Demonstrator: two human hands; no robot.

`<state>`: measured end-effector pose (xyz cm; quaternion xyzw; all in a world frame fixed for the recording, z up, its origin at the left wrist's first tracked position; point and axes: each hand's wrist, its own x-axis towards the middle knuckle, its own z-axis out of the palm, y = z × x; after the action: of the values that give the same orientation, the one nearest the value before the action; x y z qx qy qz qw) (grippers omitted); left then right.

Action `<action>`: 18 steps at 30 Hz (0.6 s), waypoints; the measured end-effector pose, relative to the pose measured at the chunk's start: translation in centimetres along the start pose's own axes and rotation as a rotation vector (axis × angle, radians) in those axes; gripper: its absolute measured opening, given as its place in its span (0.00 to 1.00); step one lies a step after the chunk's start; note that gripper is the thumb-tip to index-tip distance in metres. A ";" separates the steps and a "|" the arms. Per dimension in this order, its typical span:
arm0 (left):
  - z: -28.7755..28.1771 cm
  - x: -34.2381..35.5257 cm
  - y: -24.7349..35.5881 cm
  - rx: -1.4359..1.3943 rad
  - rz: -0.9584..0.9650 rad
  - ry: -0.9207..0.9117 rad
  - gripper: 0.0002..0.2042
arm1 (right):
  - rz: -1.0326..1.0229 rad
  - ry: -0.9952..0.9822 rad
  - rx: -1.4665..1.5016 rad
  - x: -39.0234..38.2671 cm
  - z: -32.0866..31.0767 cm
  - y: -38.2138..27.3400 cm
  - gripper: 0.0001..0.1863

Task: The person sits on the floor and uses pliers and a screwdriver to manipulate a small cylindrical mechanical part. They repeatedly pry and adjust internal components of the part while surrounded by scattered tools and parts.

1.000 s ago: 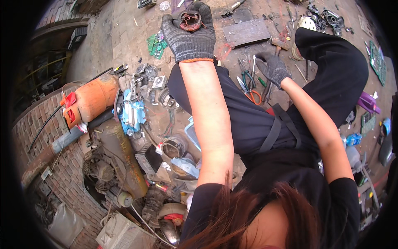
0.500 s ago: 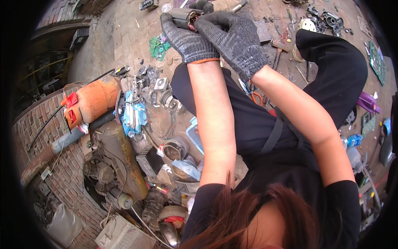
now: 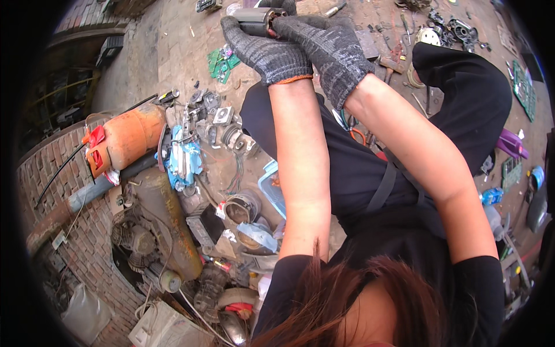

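Note:
At the top of the view, both of my hands wear dark grey knitted gloves. My left hand (image 3: 266, 56) is closed around a grey, cylindrical electric motor part (image 3: 255, 23), its thumb along the near left side. Reddish, coppery bits show at the part's open right end. My right hand (image 3: 334, 51) presses its bent fingers against that open end. Whatever those fingertips pinch is hidden by the glove. Below and left of the motor part lie broken green circuit boards (image 3: 222, 63) on the ground.
To the left stand an orange gas cylinder (image 3: 130, 136) and a rusty tank (image 3: 167, 220). Scrap parts and a blue plastic basket (image 3: 270, 188) lie beside my left arm. A hammer (image 3: 390, 65), orange-handled scissors (image 3: 357, 136) and metal castings (image 3: 462, 29) are on the right.
Both hands and the motor part have shifted slightly right. The right fingers have moved a little at its open end, and the left hand keeps its hold.

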<state>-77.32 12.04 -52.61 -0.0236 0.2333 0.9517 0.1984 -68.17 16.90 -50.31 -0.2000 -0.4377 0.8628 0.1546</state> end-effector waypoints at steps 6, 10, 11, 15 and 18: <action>1.3 -0.6 -0.4 0.130 0.063 0.063 0.29 | 0.080 -0.068 0.184 1.1 -0.5 0.7 0.12; 1.5 -0.7 -0.3 0.107 0.020 0.058 0.29 | -0.127 -0.053 0.077 0.5 -0.5 1.1 0.12; 1.2 -0.5 -0.3 0.085 -0.004 0.030 0.29 | -0.130 -0.052 0.086 0.5 -0.5 1.3 0.12; 0.6 -0.3 -0.2 0.084 -0.010 0.074 0.31 | -0.103 -0.050 0.023 0.2 -0.4 1.0 0.12; 0.4 -0.3 -0.1 0.008 -0.031 -0.025 0.32 | -0.182 -0.122 -0.085 -0.3 -0.6 0.6 0.13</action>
<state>-76.96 12.12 -52.26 -0.0146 0.2343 0.9477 0.2163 -67.67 16.86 -51.05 -0.1128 -0.4988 0.8365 0.1967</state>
